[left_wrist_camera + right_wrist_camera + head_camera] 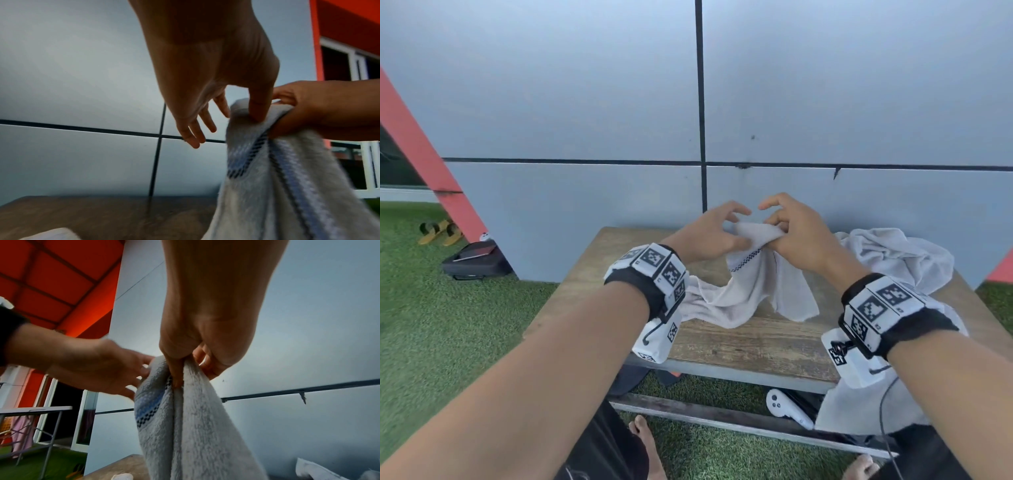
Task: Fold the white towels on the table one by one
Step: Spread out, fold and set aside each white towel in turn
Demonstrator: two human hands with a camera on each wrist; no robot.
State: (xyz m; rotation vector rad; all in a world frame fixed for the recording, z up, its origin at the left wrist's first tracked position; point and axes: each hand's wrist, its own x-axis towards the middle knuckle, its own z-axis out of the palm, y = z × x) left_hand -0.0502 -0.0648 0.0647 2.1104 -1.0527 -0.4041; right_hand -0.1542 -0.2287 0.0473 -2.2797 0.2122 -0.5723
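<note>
A white towel (753,284) with a blue and black checked stripe hangs bunched above the wooden table (739,342), its lower end trailing on the tabletop. My right hand (798,236) pinches the towel's top fold between thumb and fingers, shown close in the right wrist view (205,337). My left hand (719,229) is right beside it. Its thumb rests on the towel's top (277,186) while its fingers (197,129) stay spread and nearly straight on the far side. Both hands are raised, close together, near the wall.
A crumpled pile of white towels (900,257) lies at the table's back right. Another white cloth (859,407) hangs over the front right edge. A white controller (784,407) lies under the table. A black bag (476,260) and sandals (441,233) sit on the grass at left.
</note>
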